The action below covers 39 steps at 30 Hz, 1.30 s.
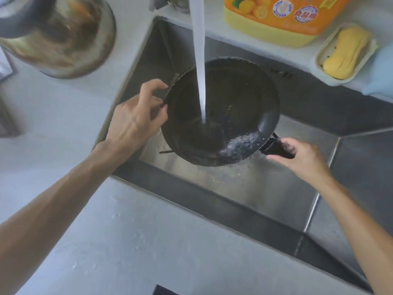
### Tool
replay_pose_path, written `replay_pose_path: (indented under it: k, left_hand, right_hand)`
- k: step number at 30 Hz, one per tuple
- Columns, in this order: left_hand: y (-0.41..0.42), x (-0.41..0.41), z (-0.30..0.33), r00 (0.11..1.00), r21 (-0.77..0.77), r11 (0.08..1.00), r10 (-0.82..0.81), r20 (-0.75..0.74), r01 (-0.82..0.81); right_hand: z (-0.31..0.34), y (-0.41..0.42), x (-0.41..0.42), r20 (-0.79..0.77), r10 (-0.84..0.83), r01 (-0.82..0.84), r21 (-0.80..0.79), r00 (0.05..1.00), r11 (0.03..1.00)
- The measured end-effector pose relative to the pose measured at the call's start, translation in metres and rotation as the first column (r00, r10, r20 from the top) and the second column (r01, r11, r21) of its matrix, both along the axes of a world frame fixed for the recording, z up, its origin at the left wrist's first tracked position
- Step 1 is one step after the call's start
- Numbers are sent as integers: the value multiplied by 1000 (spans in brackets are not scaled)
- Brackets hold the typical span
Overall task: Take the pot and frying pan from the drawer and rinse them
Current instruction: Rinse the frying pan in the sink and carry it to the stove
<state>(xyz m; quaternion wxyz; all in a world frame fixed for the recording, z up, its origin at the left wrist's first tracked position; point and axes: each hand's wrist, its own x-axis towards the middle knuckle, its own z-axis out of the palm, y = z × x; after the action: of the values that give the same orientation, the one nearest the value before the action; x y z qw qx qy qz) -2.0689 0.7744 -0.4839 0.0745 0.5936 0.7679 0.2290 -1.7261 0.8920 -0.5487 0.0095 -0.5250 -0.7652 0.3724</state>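
Presently, near edge of worktop [131, 241]: bare grey surface, spotted with water drops; both forearms are reached across it toward the sink [244, 201].
Sink: set into the worktop, steel, its floor wet below the pan; a dark stick-like item is seen under the pan's left side, what it is cannot be told.
Right hand [302, 155]: closed around the black handle [276, 148] at the pan's lower right; the weight is carried here.
Left hand [136, 116]: fingers curled narrowly onto the pan's left rim, steadying it.
Pan [221, 112]: held over the sink, not resting on it, tilted so that water is pooled and foaming toward the handle side.
Stream [200, 60]: falling from above onto the pan's middle.
Pot [57, 35]: a steel vessel standing on the worktop's far left corner, blurred, judged to be the pot; its rinsing appears not yet done.
Far edge of worktop: an orange bottle [287, 18], and soap [346, 52] in a dish.
Risk, splash: with the stream strong and the pan tilted, water could be thrown over the near edge onto the worktop.
Risk, slip: a wet handle and a light rim grip could let the pan twist and drop into the sink.
Risk, spill: a steeper tilt toward the handle would send the water onto the right wrist.
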Motion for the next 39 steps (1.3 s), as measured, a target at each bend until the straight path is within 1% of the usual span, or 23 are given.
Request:
replay_pose_path:
  k: [2, 5, 7, 9, 12, 16, 17, 18, 19, 21, 22, 23, 24, 26, 27, 28, 29, 31, 33, 35, 36, 38, 39]
  left_hand:
    - [0, -4, -3, 998, -2, 1000, 28, 54, -28]
    - [-1, -12, -22, 993, -74, 995, 74, 92, -67]
    - [3, -15, -36, 990, -95, 991, 99, 98, -90]
    - [7, -13, -46, 979, -86, 994, 87, 186, -72]
    - [12, -7, -55, 937, -92, 996, 54, 344, -24]
    - [18, -8, -53, 872, -185, 982, 52, 487, 45]
    - [19, -10, -50, 802, -219, 971, 56, 595, 95]
    - [18, -13, -47, 677, -242, 959, 79, 732, 150]
    - [16, -16, -44, 519, -255, 948, 123, 846, 190]
    - [12, -23, -40, 232, -302, 932, 254, 939, 199]
    - [11, -25, -39, 140, -327, 922, 303, 943, 207]
    - [11, -27, -39, 95, -349, 911, 336, 937, 220]
    - [10, -28, -38, 98, -374, 897, 361, 927, 235]
    - [7, -27, -39, 165, -395, 882, 362, 917, 256]
    - [5, -27, -38, 202, -385, 889, 341, 918, 247]
    - [3, -25, -34, 228, -368, 903, 319, 920, 223]
    - [0, -25, -30, 237, -346, 920, 300, 924, 184]
    - [-4, -24, -19, 229, -285, 952, 254, 940, 113]
    - [-3, -24, -3, 315, -221, 972, 188, 930, 75]
    - [5, -23, 16, 442, -185, 981, 140, 886, 61]
    - [10, -23, 25, 499, -164, 985, 115, 859, 56]
    - [20, -21, 40, 583, -121, 990, 55, 811, 75]
    - [23, -20, 46, 609, -114, 988, 28, 792, 103]
  right_hand:
    - [-2, -6, -1, -14, -34, 34, 13, 999, 999]
    - [5, -7, 0, 16, -14, 9, 277, 1000, 961]
    - [13, -2, 1, 6, 26, -26, 490, 1000, 871]
    - [21, 4, 4, -18, 56, -31, 647, 998, 762]
    - [37, 16, 7, -16, 99, -51, 767, 995, 639]
    - [42, 34, 10, 113, 158, -173, 878, 981, 447]
    - [42, 38, 11, 138, 166, -195, 893, 976, 405]
    - [41, 40, 12, 153, 171, -208, 905, 973, 372]
    - [41, 40, 13, 159, 177, -212, 915, 971, 344]
    - [41, 36, 12, 144, 195, -198, 935, 970, 294]
    - [42, 34, 11, 130, 205, -183, 946, 970, 268]
    - [43, 31, 9, 117, 214, -169, 956, 970, 242]
    - [44, 29, 7, 108, 221, -157, 963, 969, 219]
    - [44, 24, 4, 89, 226, -136, 970, 970, 202]
    - [43, 21, 4, 65, 221, -117, 966, 973, 231]
    - [40, 18, 3, 25, 209, -88, 951, 978, 296]
    - [37, 15, 2, -20, 184, -56, 917, 983, 396]
    - [30, 10, -1, -81, 115, -16, 749, 990, 662]
    - [18, 7, -8, -68, 75, -28, 518, 995, 855]
    - [2, 7, -17, -32, 45, -34, 283, 998, 959]
    - [-7, 6, -22, -70, 48, -38, 142, 996, 989]
    - [-19, 3, -32, -223, 53, -86, -141, 973, 986]
    - [-23, 0, -37, -289, 46, -117, -232, 956, 966]
